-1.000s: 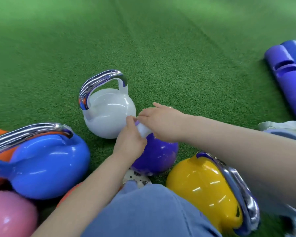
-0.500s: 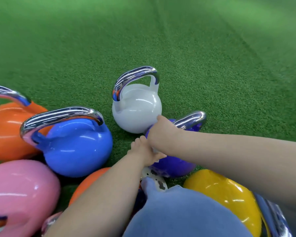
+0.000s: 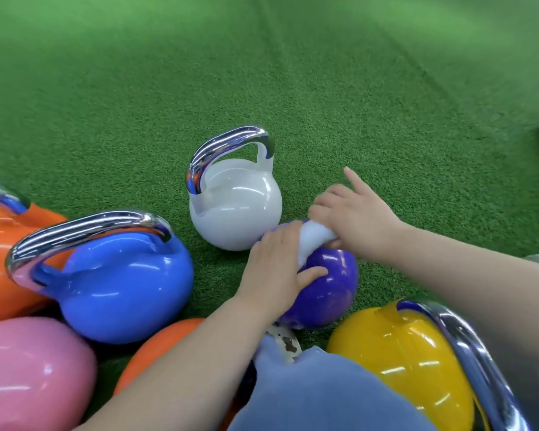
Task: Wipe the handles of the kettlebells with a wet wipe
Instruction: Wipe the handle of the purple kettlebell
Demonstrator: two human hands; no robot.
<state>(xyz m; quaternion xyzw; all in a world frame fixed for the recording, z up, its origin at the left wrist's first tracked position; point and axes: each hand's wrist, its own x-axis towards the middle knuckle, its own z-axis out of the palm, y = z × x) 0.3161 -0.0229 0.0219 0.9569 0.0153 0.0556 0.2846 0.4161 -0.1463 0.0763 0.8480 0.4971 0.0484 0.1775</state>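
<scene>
A purple kettlebell (image 3: 327,284) stands on the green turf in front of my knee. My left hand (image 3: 273,269) lies flat on its body, thumb spread over the front. My right hand (image 3: 352,219) is closed around a white wet wipe (image 3: 313,239) bunched over the kettlebell's handle, index finger pointing away. The handle itself is hidden under the wipe and my hands. A white kettlebell (image 3: 235,209) with a chrome handle stands just behind, touching the purple one.
A blue kettlebell (image 3: 122,284), an orange one (image 3: 0,259), a pink one (image 3: 28,374) and another orange one (image 3: 156,349) crowd the left. A yellow kettlebell (image 3: 405,368) sits at the right. My blue-trousered knee (image 3: 318,396) fills the bottom. Green turf (image 3: 293,73) stretches beyond.
My right hand has moved the wipe over the purple kettlebell's handle, which was bare and visible half a second ago. My left hand has spread flat on the body. The view has shifted.
</scene>
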